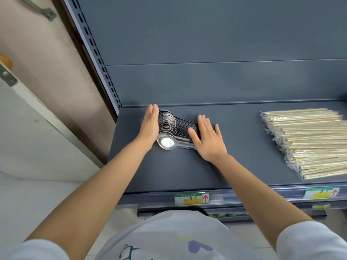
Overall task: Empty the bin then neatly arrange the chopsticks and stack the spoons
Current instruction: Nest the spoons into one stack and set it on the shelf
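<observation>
Head view: spoons [169, 128] nested in fanned row at left end of grey shelf [234, 166], bowls leftward. Left hand [150, 126] edge-on against bowls, fingers [153, 113] straight, together. Right hand [207, 139] flat on handles, fingers spread; neither grips. Wrapped chopsticks [309, 143] piled at right, well apart. Bin not in view. Risk: uneven squeeze between palms may buckle row, slick spoons sliding toward shelf front

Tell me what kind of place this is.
Probably a shop: a grey metal display shelf on a slotted upright, price labels on its front rail, and bulk wrapped chopsticks beside nested spoons.
</observation>
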